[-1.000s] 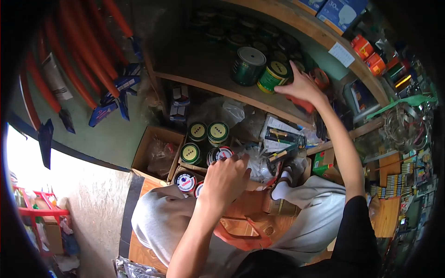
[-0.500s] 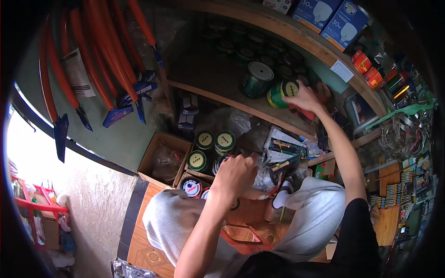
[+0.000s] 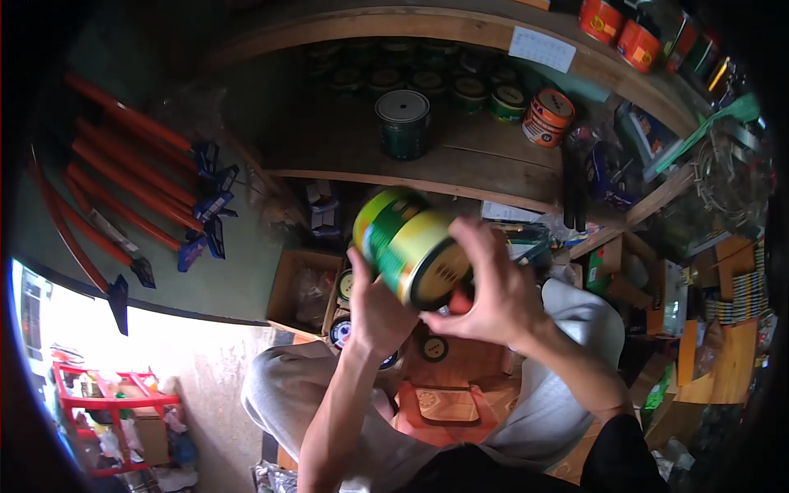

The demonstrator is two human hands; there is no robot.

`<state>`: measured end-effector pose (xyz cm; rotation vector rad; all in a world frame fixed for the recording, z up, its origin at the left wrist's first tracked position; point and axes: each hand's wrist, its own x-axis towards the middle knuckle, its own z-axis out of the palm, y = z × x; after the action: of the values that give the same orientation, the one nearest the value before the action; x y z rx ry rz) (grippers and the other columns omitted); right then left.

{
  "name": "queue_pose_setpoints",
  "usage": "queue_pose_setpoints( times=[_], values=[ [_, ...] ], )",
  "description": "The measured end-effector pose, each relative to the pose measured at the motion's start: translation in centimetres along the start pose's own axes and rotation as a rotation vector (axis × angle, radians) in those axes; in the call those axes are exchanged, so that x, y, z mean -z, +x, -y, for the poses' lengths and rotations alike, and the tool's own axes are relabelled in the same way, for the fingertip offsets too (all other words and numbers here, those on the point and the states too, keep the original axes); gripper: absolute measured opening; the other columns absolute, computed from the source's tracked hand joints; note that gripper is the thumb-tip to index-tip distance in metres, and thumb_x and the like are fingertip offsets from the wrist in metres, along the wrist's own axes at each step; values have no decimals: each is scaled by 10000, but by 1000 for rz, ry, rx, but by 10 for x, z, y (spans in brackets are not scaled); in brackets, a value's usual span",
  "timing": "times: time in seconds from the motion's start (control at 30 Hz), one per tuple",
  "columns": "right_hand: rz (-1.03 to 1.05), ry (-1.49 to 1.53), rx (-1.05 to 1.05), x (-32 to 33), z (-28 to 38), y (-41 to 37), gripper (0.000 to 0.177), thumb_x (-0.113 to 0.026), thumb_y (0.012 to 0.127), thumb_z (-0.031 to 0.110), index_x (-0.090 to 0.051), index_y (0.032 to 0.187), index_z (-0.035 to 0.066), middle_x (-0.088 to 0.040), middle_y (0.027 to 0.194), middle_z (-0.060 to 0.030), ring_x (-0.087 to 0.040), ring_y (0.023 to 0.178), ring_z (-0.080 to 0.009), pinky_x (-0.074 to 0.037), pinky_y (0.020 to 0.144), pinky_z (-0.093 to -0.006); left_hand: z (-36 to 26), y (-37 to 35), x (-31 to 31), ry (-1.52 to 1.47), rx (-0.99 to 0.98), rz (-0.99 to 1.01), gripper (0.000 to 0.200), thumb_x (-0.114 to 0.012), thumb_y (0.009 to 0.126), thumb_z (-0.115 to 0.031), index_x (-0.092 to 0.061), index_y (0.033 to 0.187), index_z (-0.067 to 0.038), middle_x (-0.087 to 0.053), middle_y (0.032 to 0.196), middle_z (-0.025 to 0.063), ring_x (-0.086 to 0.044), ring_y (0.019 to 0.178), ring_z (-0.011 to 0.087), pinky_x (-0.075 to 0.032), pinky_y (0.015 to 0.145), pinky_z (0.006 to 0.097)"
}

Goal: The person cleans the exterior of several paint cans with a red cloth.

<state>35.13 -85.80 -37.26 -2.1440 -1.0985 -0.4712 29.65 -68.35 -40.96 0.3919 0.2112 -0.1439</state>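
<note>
Between both hands, a green and yellow can [image 3: 403,242] hangs tilted above the lap, slightly blurred. My left hand [image 3: 376,316] supports it from below at the left, thumb up along its side. My right hand [image 3: 501,296] holds the lid end, fingers over the top edge and thumb beneath. On the wooden shelf [image 3: 485,164] behind stand a dark green can with a grey lid [image 3: 403,123], an orange can [image 3: 548,117] and several smaller cans towards the back.
Orange-handled tools [image 3: 140,181] hang on the left wall. Below the shelf sits an open cardboard box [image 3: 304,287]. A red plastic stool [image 3: 448,411] is between the legs. A red rack [image 3: 115,403] stands at lower left, and boxes [image 3: 625,267] are at right.
The green and yellow can has come off the shelf, down to the lap area. My left hand has joined my right on it. The view has shifted.
</note>
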Motion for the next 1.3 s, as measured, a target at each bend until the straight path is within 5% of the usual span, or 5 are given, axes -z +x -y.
queue_pose_setpoints(
  times=[0.17, 0.3, 0.53, 0.7, 1.3],
  values=[
    [175, 192, 58, -11, 5, -23, 740, -760, 843, 358, -436, 1451, 88, -506, 1380, -213, -706, 965, -335, -633, 702, -391, 0, -10, 21, 40, -251, -170, 798, -377, 924, -740, -477, 1449, -148, -556, 1389, 154, -542, 1261, 356, -437, 1074, 547],
    [-30, 922, -610, 4, -22, -12, 136, -628, 965, 178, -615, 907, 56, -565, 747, 23, -496, 663, -32, -366, 525, -242, -2, -7, 14, 82, -299, -162, 832, -405, 901, -760, -435, 1470, -153, -520, 1414, 158, -503, 1294, 371, -406, 1081, 587],
    [-342, 498, -143, -17, -11, 3, 190, -705, 924, 148, -587, 814, 49, -599, 682, -51, -592, 622, -99, -446, 575, -277, 33, 2, 11, 410, -123, -155, 916, -356, 907, -773, -473, 1375, 6, -675, 1061, 196, -700, 907, 283, -584, 871, 424],
    [-508, 438, -492, -23, -33, 19, 175, -646, 987, 203, -561, 951, 55, -597, 690, -75, -601, 600, -186, -463, 567, -322, 56, -3, 23, 390, -38, -181, 723, -511, 927, -654, -534, 1370, -83, -670, 1197, 139, -692, 1014, 265, -583, 904, 426],
    [-211, 588, -537, -47, -16, -5, 268, -630, 975, 291, -557, 912, 40, -618, 715, -131, -625, 634, -242, -492, 622, -376, 14, -7, 27, 478, -324, -118, 763, -495, 943, -609, -435, 1454, -46, -579, 1327, 179, -621, 1149, 288, -520, 986, 417]
  ],
)
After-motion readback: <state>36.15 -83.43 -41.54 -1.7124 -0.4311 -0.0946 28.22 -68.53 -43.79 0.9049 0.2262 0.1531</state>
